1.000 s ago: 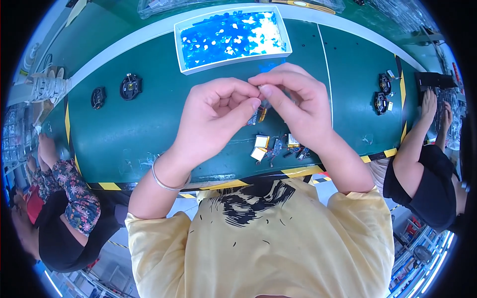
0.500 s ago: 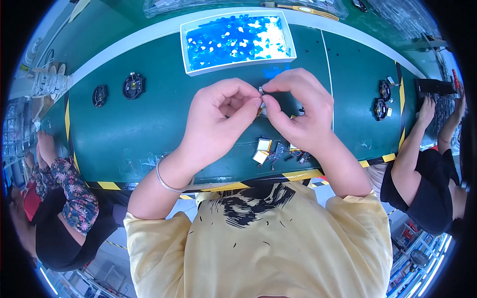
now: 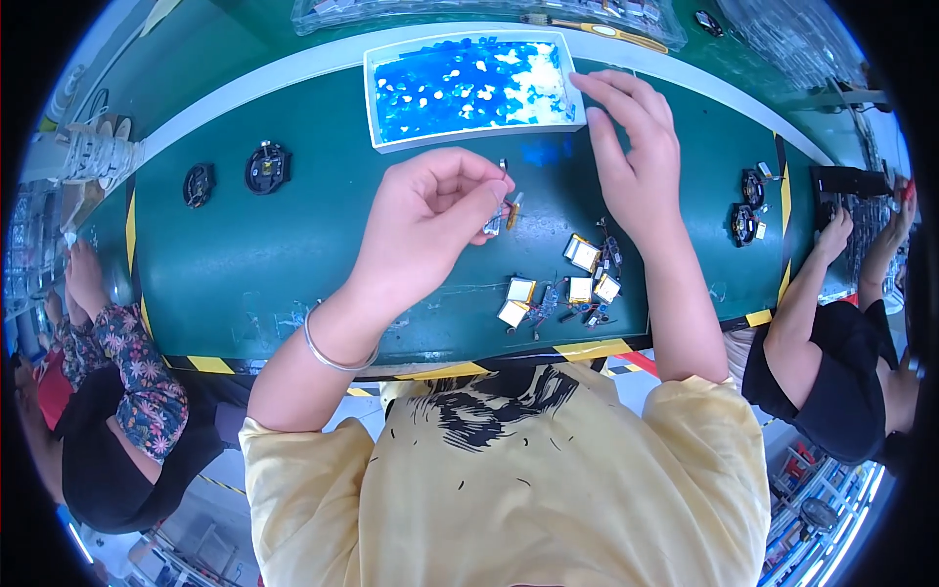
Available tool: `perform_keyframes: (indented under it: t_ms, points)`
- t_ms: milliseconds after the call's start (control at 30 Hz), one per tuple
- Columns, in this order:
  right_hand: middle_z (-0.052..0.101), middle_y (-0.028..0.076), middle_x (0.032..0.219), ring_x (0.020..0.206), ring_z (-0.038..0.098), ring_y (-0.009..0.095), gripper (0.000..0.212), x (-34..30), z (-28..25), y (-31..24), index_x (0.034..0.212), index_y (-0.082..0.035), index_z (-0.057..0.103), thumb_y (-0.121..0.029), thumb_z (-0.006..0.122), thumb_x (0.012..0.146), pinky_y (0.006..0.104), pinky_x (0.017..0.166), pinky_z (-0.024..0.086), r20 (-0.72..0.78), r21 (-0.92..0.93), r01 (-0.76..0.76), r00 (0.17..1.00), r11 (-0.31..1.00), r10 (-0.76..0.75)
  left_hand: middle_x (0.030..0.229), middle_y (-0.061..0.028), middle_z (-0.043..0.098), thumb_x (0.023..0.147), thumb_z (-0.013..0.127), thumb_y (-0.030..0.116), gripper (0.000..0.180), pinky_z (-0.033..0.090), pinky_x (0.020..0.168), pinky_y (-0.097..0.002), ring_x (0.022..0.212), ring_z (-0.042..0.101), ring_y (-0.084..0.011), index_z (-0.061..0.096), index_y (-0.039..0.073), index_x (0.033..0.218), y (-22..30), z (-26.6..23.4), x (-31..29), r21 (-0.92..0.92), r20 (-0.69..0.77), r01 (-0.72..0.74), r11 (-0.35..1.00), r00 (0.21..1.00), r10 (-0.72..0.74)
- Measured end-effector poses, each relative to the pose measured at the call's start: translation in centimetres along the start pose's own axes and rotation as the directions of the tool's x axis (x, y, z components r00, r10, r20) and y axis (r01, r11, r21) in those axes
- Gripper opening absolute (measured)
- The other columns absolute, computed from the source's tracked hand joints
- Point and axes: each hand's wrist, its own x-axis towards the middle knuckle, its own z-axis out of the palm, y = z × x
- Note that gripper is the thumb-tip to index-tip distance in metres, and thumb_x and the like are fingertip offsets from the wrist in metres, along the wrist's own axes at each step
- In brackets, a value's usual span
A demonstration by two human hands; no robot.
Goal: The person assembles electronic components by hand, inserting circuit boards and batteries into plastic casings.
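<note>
My left hand [image 3: 425,225] is closed in a pinch over the middle of the green table. Between its thumb and fingers is a small wired electronic assembly [image 3: 514,212], with a silvery piece and an orange-brown strip sticking out; the fingers hide the rest. My right hand [image 3: 641,157] is raised at the right end of a white box [image 3: 380,145], thumb and index finger apart, with nothing visible between them. Many small blue and white pieces fill that box. Right of the left hand lies a group of small wired boards with silver-and-yellow battery packs [image 3: 581,290].
Two round black housings [image 3: 265,168] lie at the left, and more black housings [image 3: 745,223] at the right. A brush [image 3: 597,29] lies beyond the box. Co-workers' arms [image 3: 810,264] reach in at both sides. Black-and-yellow tape [image 3: 597,348] runs along the table's front edge.
My right hand has parted from the left and moved up and right to the box's end. The left hand stays nearly in place with the small assembly. The boards and battery packs are less covered.
</note>
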Motion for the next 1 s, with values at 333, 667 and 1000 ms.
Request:
perform_keyframes:
  t_ms: [333, 667, 1000]
  points:
    - [0.067, 0.011, 0.091, 0.082, 0.066, 0.027, 0.028, -2.2, -0.4, -6.7, 0.097, -0.004, 0.067, -0.008, 0.077, 0.072, 0.0341, 0.073, 0.052, 0.173, 0.279, -0.057, 0.985, 0.959, 0.008, 0.103, -0.0127, 0.067, 0.093, 0.061, 0.012, 0.023, 0.057, 0.082, -0.0319, 0.088, 0.067, -0.0179, 0.064, -0.003, 0.11, -0.1, -0.7, 0.0, -0.366, 0.046, 0.06, 0.929, 0.998, -0.046]
    - [0.063, 0.01, 0.096, 0.09, 0.065, 0.018, 0.017, -2.6, -1.7, -4.3, 0.098, 0.002, 0.058, 0.01, 0.055, 0.084, 0.0276, 0.081, 0.049, 0.299, 0.739, -0.421, 0.905, 0.526, 0.303, 0.106, -0.0156, 0.067, 0.073, 0.069, 0.007, 0.037, 0.049, 0.09, -0.0377, 0.103, 0.062, -0.0307, 0.066, 0.004, 0.109, 4.3, -14.8, -1.1, 0.954, -0.121, -0.051, 0.297, 0.838, 0.532]
    - [0.069, 0.012, 0.091, 0.084, 0.066, 0.016, 0.015, -2.4, -1.6, -4.7, 0.104, -0.001, 0.057, 0.005, 0.053, 0.091, 0.0283, 0.078, 0.051, 0.528, 0.789, -0.596, 0.781, 0.146, 0.333, 0.081, -0.013, 0.069, 0.079, 0.07, 0.013, 0.025, 0.053, 0.069, -0.0347, 0.073, 0.067, -0.028, 0.066, -0.001, 0.1, 2.6, -13.6, 0.3, 0.936, -0.277, 0.121, 0.33, 0.832, 0.481]
